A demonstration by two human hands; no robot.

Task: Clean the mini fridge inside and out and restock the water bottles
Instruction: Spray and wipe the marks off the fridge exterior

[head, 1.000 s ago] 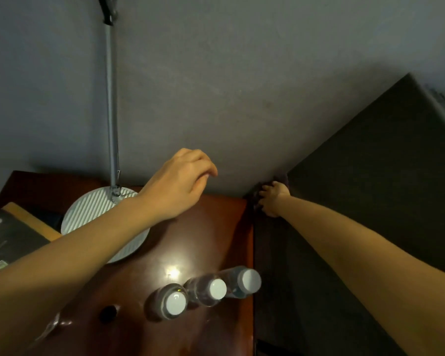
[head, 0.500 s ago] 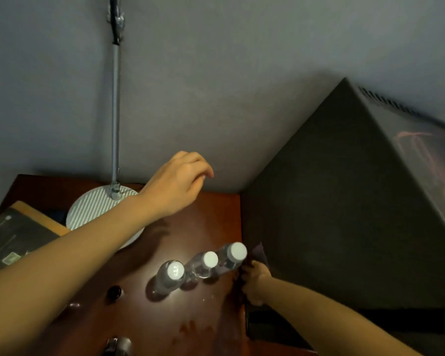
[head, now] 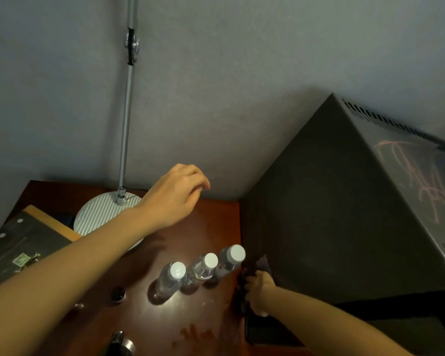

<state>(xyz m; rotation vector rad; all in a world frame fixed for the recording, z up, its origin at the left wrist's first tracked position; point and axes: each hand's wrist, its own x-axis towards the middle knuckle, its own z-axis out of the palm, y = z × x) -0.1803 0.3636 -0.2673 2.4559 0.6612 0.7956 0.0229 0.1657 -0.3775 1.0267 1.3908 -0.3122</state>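
So the right hand (head: 258, 291) is bunched round a dark crumpled cloth (head: 263, 263), low on the black boxy metal mini fridge (head: 332, 214) side. Just left of it, three clear plastic water bottles with white caps (head: 203, 271) stand on the reddish-brown wooden bench (head: 211, 227). Farther back the left hand (head: 175, 196) hovers, loosely curled, holding nothing, over a white ribbed round lamp base (head: 98, 214).

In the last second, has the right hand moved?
Yes. The right hand, gripping a cloth, came along the mini fridge's side from the wall end toward the front, now beside the water bottles.
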